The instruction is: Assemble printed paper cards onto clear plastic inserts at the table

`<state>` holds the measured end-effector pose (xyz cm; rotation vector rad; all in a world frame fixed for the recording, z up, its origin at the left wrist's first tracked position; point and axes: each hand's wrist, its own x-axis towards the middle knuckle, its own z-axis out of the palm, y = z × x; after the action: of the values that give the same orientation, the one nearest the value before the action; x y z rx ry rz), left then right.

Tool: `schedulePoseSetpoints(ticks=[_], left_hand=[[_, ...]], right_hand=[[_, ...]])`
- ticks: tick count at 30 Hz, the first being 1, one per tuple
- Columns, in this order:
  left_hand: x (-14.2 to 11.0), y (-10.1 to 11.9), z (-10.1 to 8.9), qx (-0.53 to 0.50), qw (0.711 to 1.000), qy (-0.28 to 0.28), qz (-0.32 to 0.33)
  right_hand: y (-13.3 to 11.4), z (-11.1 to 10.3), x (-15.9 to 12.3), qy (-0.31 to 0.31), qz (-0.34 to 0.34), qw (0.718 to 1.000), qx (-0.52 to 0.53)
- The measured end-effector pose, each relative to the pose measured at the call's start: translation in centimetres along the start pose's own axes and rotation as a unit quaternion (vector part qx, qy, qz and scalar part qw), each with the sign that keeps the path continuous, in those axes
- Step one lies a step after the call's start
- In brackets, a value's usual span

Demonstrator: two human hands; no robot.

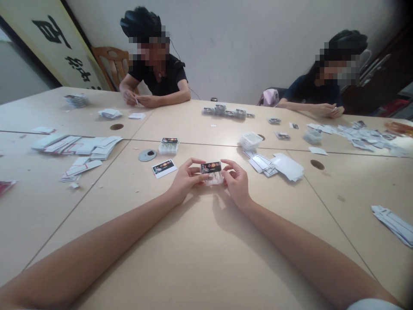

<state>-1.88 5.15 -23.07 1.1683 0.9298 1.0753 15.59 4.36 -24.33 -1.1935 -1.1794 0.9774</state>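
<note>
Between my two hands is a small clear plastic box [213, 177] with a black printed label on its upper part. The fingers of my left hand [187, 178] grip its left side, and those of my right hand [236, 180] grip its right side. Small dark shapes show through the clear lower part; I cannot make out what they are. Left of my left hand lies a flat black-and-white printed card [164, 168]. Behind that card a similar labelled clear box [169, 146] sits on the table.
A grey disc [147, 155] lies left of the labelled box. White card stacks [77, 145] spread at left, more cards [287, 166] at right beside clear boxes [251, 140]. Labelled boxes [220, 110] are stacked at the back. Two people sit across the table, their hands [139, 99] holding small items.
</note>
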Motion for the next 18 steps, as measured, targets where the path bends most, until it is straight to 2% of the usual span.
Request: schedulePoseSetpoints(ticks=[6, 18], left_hand=[[0.0, 0.0, 0.0, -0.012, 1.000, -0.007, -0.005], [0.0, -0.1, -0.1, -0.006, 1.000, -0.005, -0.009]], right_hand=[[0.2, -0.1, 0.1, 0.044, -0.041, 0.998, -0.025], [1.0, -0.3, 0.4, 0.018, -0.039, 0.999, -0.028]])
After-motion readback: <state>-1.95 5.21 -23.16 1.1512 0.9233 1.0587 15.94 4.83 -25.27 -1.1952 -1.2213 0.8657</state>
